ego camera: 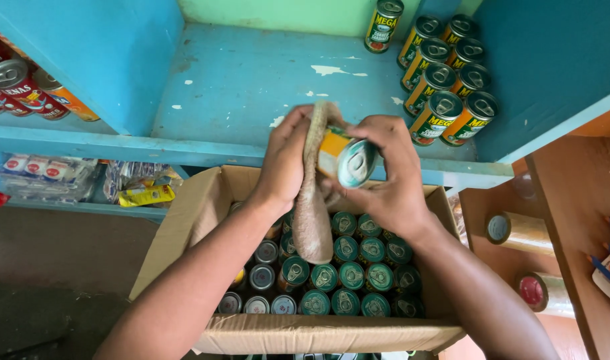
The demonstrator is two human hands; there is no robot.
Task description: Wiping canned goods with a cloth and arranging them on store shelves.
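Observation:
My right hand [393, 177] grips a small tin can [348, 160] with a yellow label and a pull-tab lid that faces me. My left hand [286, 160] presses a beige cloth [311, 213] against the can's side; the cloth hangs down over the box. Both hands are held above an open cardboard box [318, 332] packed with several upright cans [348, 273], mostly with green lids, some silver ones on the left.
A blue wooden shelf [251, 87] lies behind the hands, with several green and orange cans [445, 73] standing at its right back. Red cans [18, 87] fill the left compartment. Packets [145, 193] lie on the lower shelf. Tape rolls [518, 230] sit on a brown rack at right.

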